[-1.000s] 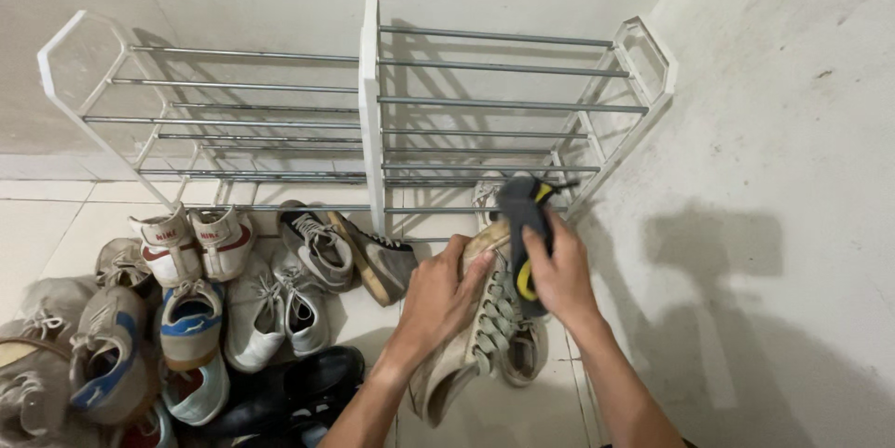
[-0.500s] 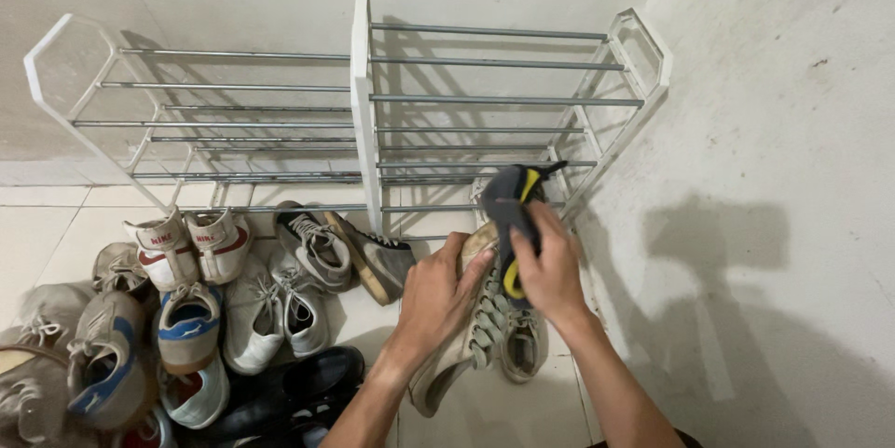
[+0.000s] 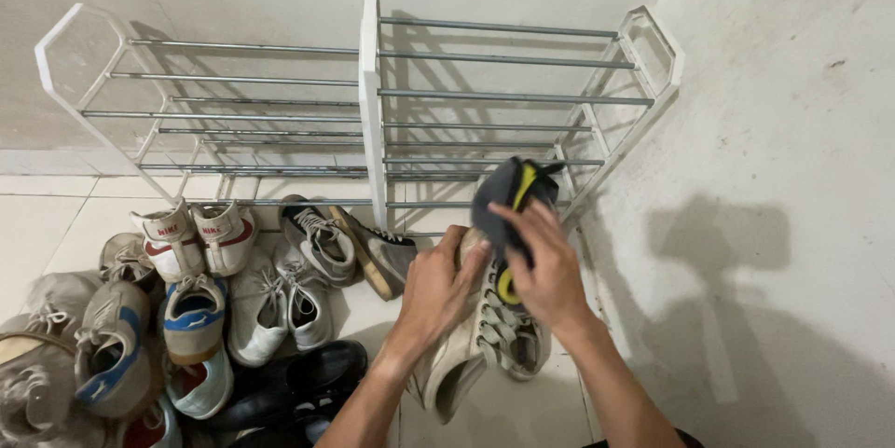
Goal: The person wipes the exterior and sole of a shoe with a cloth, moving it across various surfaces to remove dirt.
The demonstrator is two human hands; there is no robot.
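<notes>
left hand (image 3: 436, 289) gripping beige sneaker (image 3: 466, 341), right hand (image 3: 543, 266) clamped on dark cloth (image 3: 508, 192), shoe pile (image 3: 200, 308) left, rack (image 3: 373, 112) just behind

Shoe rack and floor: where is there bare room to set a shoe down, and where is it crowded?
Every rail tier of the shoe rack is bare. Floor tile left of the shoe pile is free, as is the strip by the right wall. The left hand holds a beige sneaker; the right hand presses a dark cloth on it.
</notes>
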